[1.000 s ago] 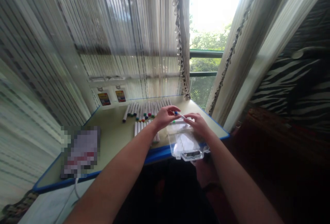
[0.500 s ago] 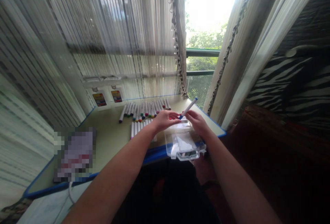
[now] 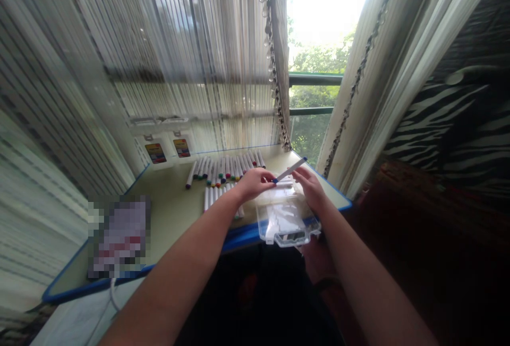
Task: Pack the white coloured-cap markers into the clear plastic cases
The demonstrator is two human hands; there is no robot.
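A white marker with a dark blue end (image 3: 290, 170) slants up and to the right between my hands, its blue end at the fingertips of my left hand (image 3: 255, 184). My right hand (image 3: 311, 189) sits just below the marker's far half, fingers apart. Under both hands lies a clear plastic box (image 3: 285, 224) at the desk's front edge, with white pieces inside. Left of my left hand lie two rows of white markers with coloured ends (image 3: 223, 168), and my forearm hides part of the nearer row.
The beige desk (image 3: 171, 213) has a blue edge. Two printed labels (image 3: 169, 149) hang at the back by sheer striped curtains (image 3: 199, 53). A pixelated object (image 3: 119, 237) lies at the left, with a white cable (image 3: 113, 295) below. A bright window (image 3: 314, 85) stands at the right.
The marker has tilted flatter and moved down, with its blue end now in my left fingertips. My right hand has opened slightly. The view has shifted a little.
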